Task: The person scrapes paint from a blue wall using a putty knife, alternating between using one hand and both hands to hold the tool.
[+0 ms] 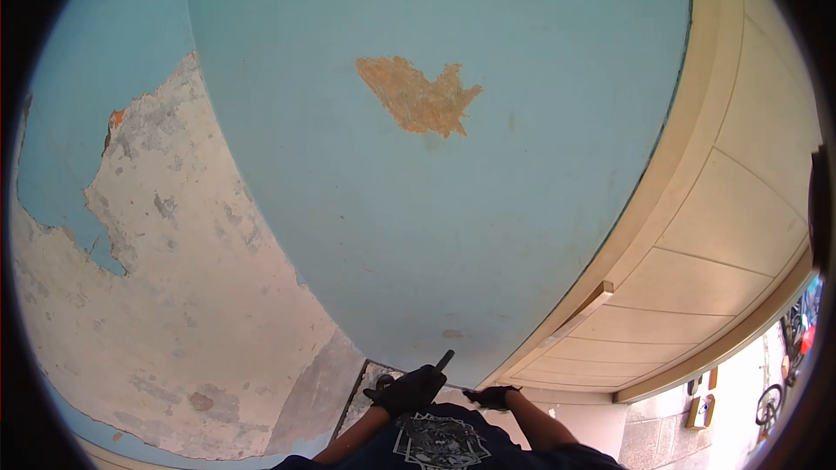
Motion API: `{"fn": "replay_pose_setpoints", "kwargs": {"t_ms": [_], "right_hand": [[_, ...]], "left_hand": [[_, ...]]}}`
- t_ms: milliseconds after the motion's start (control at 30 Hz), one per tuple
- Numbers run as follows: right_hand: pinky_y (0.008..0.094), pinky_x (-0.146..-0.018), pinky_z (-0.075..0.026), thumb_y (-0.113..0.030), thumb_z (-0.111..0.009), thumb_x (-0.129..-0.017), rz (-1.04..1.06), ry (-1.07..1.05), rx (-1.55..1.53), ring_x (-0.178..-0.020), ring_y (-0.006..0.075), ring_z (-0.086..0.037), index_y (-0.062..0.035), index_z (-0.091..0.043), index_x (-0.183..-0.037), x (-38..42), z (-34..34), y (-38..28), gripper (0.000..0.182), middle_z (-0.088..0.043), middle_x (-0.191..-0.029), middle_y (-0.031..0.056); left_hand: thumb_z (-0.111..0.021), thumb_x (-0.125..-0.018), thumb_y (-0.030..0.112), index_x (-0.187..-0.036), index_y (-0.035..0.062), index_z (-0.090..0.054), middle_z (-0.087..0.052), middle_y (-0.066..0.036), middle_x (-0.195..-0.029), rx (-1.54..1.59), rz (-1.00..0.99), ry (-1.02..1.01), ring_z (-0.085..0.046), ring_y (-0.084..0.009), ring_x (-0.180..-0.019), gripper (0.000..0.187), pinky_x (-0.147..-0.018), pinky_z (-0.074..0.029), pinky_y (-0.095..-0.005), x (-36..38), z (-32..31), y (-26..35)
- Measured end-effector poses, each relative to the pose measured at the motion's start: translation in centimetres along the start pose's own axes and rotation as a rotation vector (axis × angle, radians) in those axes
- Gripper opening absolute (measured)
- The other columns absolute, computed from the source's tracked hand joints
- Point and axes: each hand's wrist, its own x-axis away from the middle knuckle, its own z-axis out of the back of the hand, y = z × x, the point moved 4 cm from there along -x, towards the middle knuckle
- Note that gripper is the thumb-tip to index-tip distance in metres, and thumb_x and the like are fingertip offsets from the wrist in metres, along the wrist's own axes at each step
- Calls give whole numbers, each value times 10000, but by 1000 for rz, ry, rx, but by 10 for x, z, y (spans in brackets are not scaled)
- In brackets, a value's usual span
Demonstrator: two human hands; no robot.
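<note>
My left hand (pixel 409 390), in a black glove, is closed around a dark handle (pixel 445 360) whose end sticks up past the fist. The rest of that tool is hidden, so its kind does not show. To the right, my right hand (pixel 492 397) wears a black glove too; its fingers point left, look stretched out, and no object shows in them. Both hands are low in front of my dark printed shirt (pixel 440 440). Before them rises a light blue wall (pixel 435 226) with a bare brownish patch (pixel 420 97) where the paint is gone.
On the left, an adjoining wall (pixel 192 278) has lost much of its blue paint, leaving rough whitish plaster. A cream panelled door or shutter (pixel 723 218) with a frame borders the right side. A bicycle (pixel 769 406) and a small yellowish box (pixel 700 412) are outside at lower right.
</note>
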Motion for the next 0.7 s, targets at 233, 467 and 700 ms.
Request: {"fn": "replay_pose_setpoints", "kwargs": {"t_ms": [233,467,700], "right_hand": [[410,-1076,-426,-337,-575,-1018,1329,277,-236,-1351,266,-485,-6,-374,-1498,202,-86,-194,617,-463,-1498,175],[520,-953,-509,-375,-570,-997,1906,237,-654,-863,271,-665,-46,-555,-1004,354,-103,-297,329,-646,-815,137],[296,-481,-301,-372,-585,-930,2716,547,-350,-495,101,-339,-174,-360,-729,494,-148,-356,361,-307,-583,-42]], "left_hand": [[-515,-967,114,-1368,61,-502,-612,-212,-1012,119,43,267,-647,-371,-873,404,-737,-521,-480,-31,109,73],[-778,-797,138,-1270,8,-559,-659,-182,-1159,308,-115,679,-677,-325,-1007,537,-865,-541,-395,-46,227,92],[-841,-738,278,-1493,19,-331,-241,-384,-1527,2,131,970,-286,-533,-1422,947,-1065,-411,-542,-44,266,11]]}}
